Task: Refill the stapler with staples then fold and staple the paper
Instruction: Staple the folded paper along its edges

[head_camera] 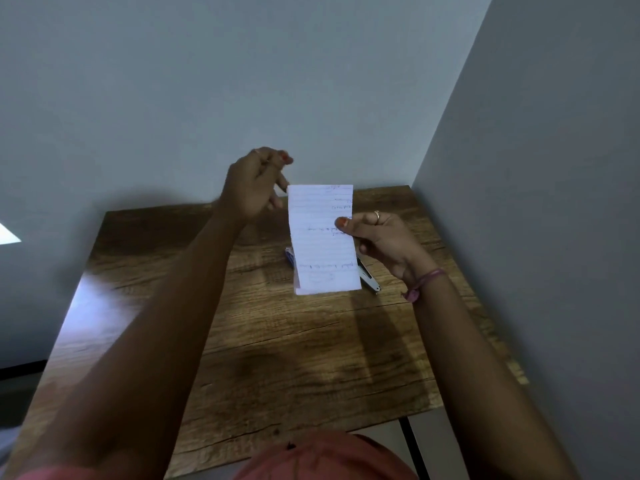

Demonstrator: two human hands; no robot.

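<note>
We pinch the folded paper upright above the desk with our right hand, thumb on its three o'clock edge. Our left hand, loosely curled, holds nothing at ten o'clock. The stapler lies behind the paper.

Plain room corner, prob home or small office, can't tell which. Bare grey-blue walls meet just beyond right hand. Small wood-grain table w/ thin black metal leg under both hands. Desk bits below right hand: lined handwritten paper, stapler on tabletop. Dim light, floor edge far left of left hand.
</note>
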